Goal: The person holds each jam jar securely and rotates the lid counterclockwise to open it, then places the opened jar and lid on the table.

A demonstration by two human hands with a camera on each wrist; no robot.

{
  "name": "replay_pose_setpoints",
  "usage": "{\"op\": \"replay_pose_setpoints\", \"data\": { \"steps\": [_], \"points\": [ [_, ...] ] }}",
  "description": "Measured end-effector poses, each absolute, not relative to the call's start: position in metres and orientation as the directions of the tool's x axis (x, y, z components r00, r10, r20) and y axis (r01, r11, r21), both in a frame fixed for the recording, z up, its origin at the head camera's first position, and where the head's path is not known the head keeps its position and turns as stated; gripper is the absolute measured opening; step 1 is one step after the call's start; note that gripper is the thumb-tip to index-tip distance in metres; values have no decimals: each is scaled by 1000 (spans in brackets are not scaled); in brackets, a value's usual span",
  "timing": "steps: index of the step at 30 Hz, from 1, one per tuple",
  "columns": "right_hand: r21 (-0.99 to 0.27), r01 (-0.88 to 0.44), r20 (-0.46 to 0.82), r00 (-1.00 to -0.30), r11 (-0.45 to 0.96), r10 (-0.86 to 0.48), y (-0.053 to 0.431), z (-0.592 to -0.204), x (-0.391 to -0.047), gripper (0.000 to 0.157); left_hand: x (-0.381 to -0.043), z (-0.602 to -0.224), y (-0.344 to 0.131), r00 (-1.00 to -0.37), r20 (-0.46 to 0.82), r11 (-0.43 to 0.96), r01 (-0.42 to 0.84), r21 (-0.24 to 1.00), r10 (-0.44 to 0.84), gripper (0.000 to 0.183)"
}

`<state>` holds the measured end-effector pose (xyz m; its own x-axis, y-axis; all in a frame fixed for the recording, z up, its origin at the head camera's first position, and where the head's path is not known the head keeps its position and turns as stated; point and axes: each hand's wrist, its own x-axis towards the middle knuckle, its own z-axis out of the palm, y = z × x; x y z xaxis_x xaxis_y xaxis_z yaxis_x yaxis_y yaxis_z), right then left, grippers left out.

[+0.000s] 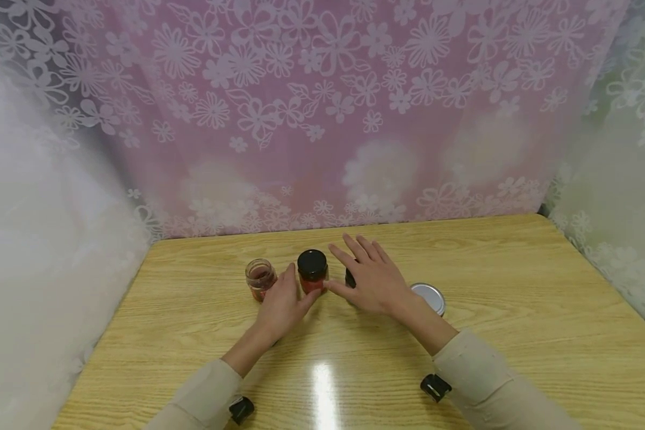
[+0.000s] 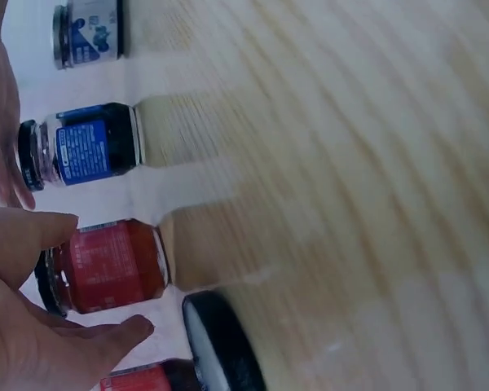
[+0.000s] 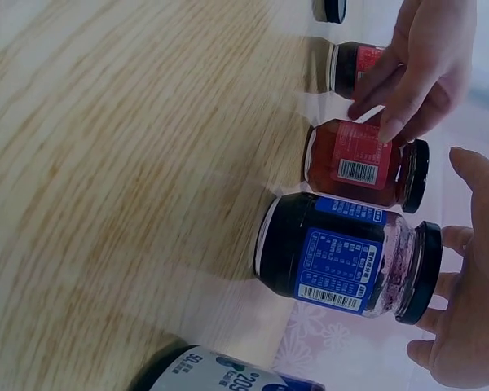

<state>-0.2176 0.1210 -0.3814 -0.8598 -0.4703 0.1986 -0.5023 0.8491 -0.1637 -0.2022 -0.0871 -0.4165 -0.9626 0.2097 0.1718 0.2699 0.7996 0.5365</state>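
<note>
My left hand point(image 1: 282, 304) is beside a red-labelled jar point(image 3: 363, 161) with a black lid, its fingers fairly straight and the thumb against or very near the glass. On that hand's other side is a lidless jar point(image 1: 259, 276) with a red label and dark contents. My right hand point(image 1: 373, 278) spreads its fingers around the top of a blue-labelled jar point(image 3: 334, 257), mostly hidden by the hand in the head view. In the right wrist view its fingers lie behind that jar's black lid point(image 3: 424, 273); contact is unclear.
A jar with a silver lid point(image 1: 429, 297) and a white-and-blue label stands beyond the right forearm. A loose black lid point(image 2: 224, 342) lies near the lidless jar, mostly hidden in the head view. A flowered curtain point(image 1: 322, 149) borders the wooden table point(image 1: 505, 358) at the back.
</note>
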Motion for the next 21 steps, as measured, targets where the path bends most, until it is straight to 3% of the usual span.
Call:
{"op": "replay_pose_setpoints", "data": {
  "steps": [12,21],
  "points": [
    [-171,-509,191,-857,843,-479,118,-380,-216,74,-223,-431,-82,-990,48,552,115,826,133,81],
    [-168,-505,181,-860,846,-477,119,-382,-216,73,-236,-438,-79,-994,7,448,53,892,105,73]
  ]
}}
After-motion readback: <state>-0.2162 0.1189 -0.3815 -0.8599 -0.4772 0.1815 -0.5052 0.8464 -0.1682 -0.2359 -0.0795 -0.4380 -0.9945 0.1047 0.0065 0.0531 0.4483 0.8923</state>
